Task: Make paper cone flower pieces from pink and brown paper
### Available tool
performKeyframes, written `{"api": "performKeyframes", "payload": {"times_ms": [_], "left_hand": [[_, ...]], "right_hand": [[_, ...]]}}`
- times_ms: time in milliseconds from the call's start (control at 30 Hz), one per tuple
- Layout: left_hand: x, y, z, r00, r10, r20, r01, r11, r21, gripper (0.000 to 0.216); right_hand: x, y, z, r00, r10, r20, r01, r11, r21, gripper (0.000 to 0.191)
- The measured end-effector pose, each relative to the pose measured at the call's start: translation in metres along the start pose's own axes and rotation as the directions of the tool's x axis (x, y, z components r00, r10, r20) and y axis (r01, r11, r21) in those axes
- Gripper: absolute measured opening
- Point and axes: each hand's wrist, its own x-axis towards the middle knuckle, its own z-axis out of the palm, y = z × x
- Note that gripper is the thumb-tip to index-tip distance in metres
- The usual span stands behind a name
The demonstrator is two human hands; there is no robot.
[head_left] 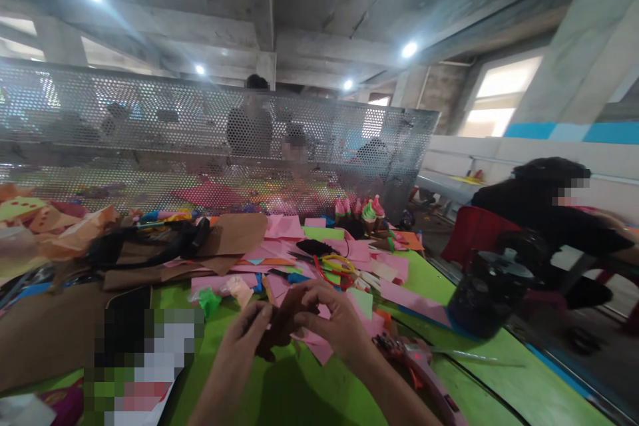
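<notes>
My left hand (249, 327) is closed, thumb against fingers, on the left side of a dark brown crumpled-looking piece (287, 319), whose kind I cannot make out. My right hand (335, 321) curls over the other side of the same piece, its thumb and forefinger bent into a loop. Both hands are just above the green tabletop (279, 389). Beyond the fingers are pink paper sheets (319, 346) and scissors (337, 271) with red and yellow handles. A pink hot glue gun (422, 369) lies right of my right forearm, a small red light showing on it.
A perforated metal screen (150, 126) spans the table's back, with people behind it. Brown paper (44, 333) and a blurred-out phone-like object (154, 359) lie left. A dark container (492, 296) stands right, near a seated person (539, 213). Small cone-shaped crafts (370, 212) stand behind.
</notes>
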Motion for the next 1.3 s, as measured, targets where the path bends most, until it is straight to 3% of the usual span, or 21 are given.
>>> {"api": "performKeyframes", "payload": {"times_ms": [200, 367, 600, 800, 967, 1300], "left_hand": [[-0.011, 0.005, 0.007, 0.983, -0.141, 0.119, 0.16, 0.972, -0.174, 0.042], [-0.008, -0.001, 0.008, 0.943, -0.219, 0.252, 0.28, 0.929, -0.242, 0.053], [-0.002, -0.01, 0.004, 0.886, -0.354, 0.298, 0.446, 0.825, -0.346, 0.046], [0.004, -0.022, 0.011, 0.939, -0.23, 0.256, 0.315, 0.875, -0.368, 0.057], [0.002, -0.027, 0.01, 0.986, -0.143, 0.09, 0.156, 0.973, -0.17, 0.068], [-0.009, -0.019, 0.013, 0.996, 0.09, -0.027, -0.089, 0.995, 0.053, 0.058]], "right_hand": [[0.002, 0.001, -0.002, 0.998, -0.038, -0.039, 0.04, 0.998, 0.047, 0.023], [0.001, -0.001, 0.001, 0.998, -0.032, -0.045, 0.037, 0.993, 0.112, 0.023], [-0.003, -0.004, 0.004, 0.998, -0.041, -0.04, 0.044, 0.994, 0.095, 0.019], [-0.005, -0.004, 0.007, 0.998, -0.033, -0.052, 0.033, 0.999, 0.013, 0.017], [-0.007, -0.008, 0.012, 0.992, -0.025, -0.127, 0.02, 0.999, -0.042, 0.016], [-0.006, 0.0, 0.013, 0.963, -0.026, -0.267, -0.002, 0.995, -0.103, 0.012]]}}
